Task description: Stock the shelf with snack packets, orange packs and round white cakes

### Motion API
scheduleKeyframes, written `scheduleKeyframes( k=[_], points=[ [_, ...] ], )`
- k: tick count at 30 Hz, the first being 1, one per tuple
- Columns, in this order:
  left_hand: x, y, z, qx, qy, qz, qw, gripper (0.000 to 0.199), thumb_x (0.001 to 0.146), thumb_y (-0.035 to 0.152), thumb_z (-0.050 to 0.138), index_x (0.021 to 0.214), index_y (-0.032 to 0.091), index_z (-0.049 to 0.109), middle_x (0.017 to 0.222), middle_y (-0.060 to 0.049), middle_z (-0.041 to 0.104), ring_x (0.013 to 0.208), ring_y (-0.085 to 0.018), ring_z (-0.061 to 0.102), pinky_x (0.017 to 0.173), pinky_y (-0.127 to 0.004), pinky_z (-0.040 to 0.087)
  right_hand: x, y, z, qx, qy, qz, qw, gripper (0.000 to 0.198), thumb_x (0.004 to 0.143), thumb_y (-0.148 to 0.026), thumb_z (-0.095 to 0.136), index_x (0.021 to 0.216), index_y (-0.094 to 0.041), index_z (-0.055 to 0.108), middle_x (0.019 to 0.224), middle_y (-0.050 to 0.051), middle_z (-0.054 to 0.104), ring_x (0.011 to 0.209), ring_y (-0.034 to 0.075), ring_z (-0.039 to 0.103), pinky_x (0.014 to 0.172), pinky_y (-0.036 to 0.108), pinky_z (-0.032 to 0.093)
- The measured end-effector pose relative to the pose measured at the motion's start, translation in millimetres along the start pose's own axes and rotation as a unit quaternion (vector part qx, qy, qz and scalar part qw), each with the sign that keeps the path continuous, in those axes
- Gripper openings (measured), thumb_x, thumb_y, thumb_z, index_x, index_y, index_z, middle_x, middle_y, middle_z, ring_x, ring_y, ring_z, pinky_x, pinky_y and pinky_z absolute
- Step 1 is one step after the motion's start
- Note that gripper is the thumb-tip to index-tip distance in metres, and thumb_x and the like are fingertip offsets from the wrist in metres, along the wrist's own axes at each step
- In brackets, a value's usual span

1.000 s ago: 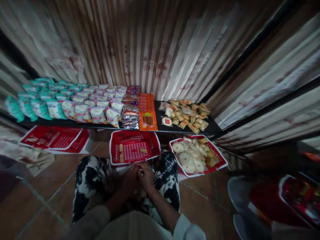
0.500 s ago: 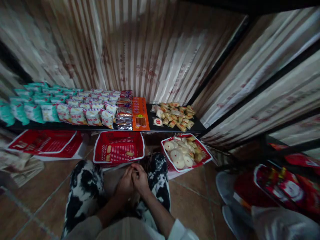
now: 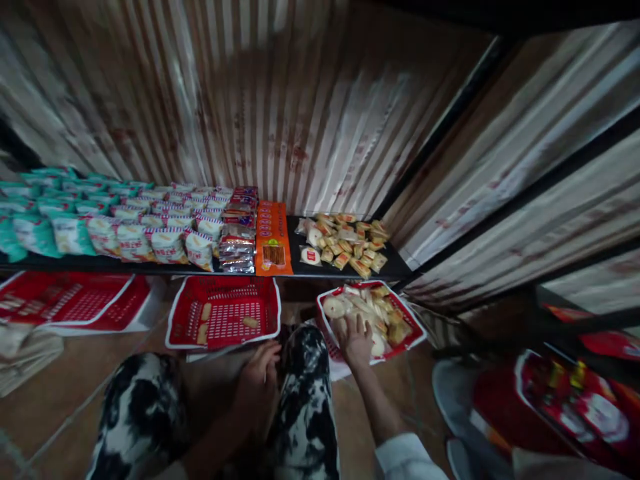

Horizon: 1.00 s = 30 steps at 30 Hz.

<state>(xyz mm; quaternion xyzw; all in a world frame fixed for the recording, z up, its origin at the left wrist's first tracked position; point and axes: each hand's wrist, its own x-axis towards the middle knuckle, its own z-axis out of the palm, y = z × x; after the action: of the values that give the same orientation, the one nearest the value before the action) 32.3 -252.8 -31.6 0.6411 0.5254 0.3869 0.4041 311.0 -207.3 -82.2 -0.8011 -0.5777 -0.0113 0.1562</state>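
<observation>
My right hand (image 3: 356, 341) is over the right red basket (image 3: 397, 355), its fingers spread and touching the round white wrapped crackers (image 3: 336, 307) in it. Its fingertips are partly lost among the packs, and I see no pack gripped. Yellowish wrapped snacks (image 3: 399, 331) fill the basket's right side. Between my knees, my left hand (image 3: 263, 365) rests with loosely bent fingers and nothing visible in it. Nearest to it is the middle red basket (image 3: 225, 339), which has a few small wrapped biscuits (image 3: 250, 322) on its bottom.
On the black shelf (image 3: 300, 268) stand rows of teal bags (image 3: 73, 233) and white snack bags (image 3: 167, 245), an orange packet (image 3: 273, 240) and a pile of small wrapped snacks (image 3: 350, 243). Another red basket (image 3: 100, 300) lies left. At right are a person's grey shoes (image 3: 450, 387).
My hands have come apart from their clasp. My right hand has moved right and forward into the right basket; my left hand stays between the knees. The view has shifted slightly.
</observation>
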Motion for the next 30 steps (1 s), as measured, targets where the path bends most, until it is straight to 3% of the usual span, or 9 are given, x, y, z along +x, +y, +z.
scheduleKeyframes(
  k=[3, 6, 12, 19, 30],
  points=[
    [0.2, 9.7, 4.0, 0.008, 0.005, -0.005, 1.0, 0.037, 0.084, 0.022, 0.034, 0.102, 0.015, 0.066, 0.111, -0.011, 0.067, 0.104, -0.021, 0.062, 0.094, -0.038, 0.051, -3.3, 17.1, 8.4, -0.089, -0.103, 0.039, 0.99, 0.039, 0.087, -0.031, 0.044, 0.123, -0.022, 0.057, 0.138, 0.014, 0.044, 0.129, 0.032, 0.035, 0.097, 0.046, 0.036],
    [-6.0, 15.2, 10.0, 0.008, 0.014, -0.018, 1.0, 0.036, 0.085, 0.022, 0.035, 0.101, 0.016, 0.065, 0.11, -0.011, 0.067, 0.103, -0.023, 0.062, 0.095, -0.04, 0.05, -4.9, 29.0, 11.8, -0.13, -0.143, 0.036, 0.98, 0.039, 0.089, -0.034, 0.043, 0.124, -0.024, 0.056, 0.144, 0.013, 0.035, 0.127, 0.031, 0.037, 0.094, 0.043, 0.039],
    [-34.8, 15.0, 38.2, -0.002, 0.055, -0.048, 0.997, 0.032, 0.087, 0.024, 0.037, 0.104, 0.018, 0.064, 0.112, -0.011, 0.066, 0.105, -0.022, 0.061, 0.097, -0.039, 0.048, -1.4, 42.0, 12.5, -0.13, -0.148, 0.014, 0.98, 0.042, 0.088, -0.038, 0.046, 0.126, -0.023, 0.054, 0.143, 0.017, 0.031, 0.121, 0.033, 0.04, 0.086, 0.043, 0.043],
    [-61.0, 12.7, 76.0, 0.025, 0.061, -0.062, 0.996, 0.034, 0.088, 0.022, 0.033, 0.102, 0.017, 0.063, 0.113, -0.011, 0.066, 0.108, -0.021, 0.059, 0.099, -0.04, 0.045, -2.4, 39.0, 9.8, -0.117, -0.152, -0.007, 0.981, 0.037, 0.089, -0.034, 0.045, 0.123, -0.024, 0.055, 0.139, 0.014, 0.036, 0.121, 0.033, 0.038, 0.085, 0.045, 0.044],
    [-80.2, 18.8, 94.1, 0.035, 0.153, -0.063, 0.986, 0.034, 0.084, 0.017, 0.035, 0.096, 0.018, 0.066, 0.106, -0.009, 0.068, 0.1, -0.019, 0.062, 0.092, -0.035, 0.05, 1.9, 38.2, 6.4, -0.117, -0.169, -0.037, 0.978, 0.034, 0.089, -0.03, 0.042, 0.119, -0.019, 0.054, 0.124, 0.017, 0.045, 0.113, 0.033, 0.045, 0.079, 0.043, 0.046]
  ],
)
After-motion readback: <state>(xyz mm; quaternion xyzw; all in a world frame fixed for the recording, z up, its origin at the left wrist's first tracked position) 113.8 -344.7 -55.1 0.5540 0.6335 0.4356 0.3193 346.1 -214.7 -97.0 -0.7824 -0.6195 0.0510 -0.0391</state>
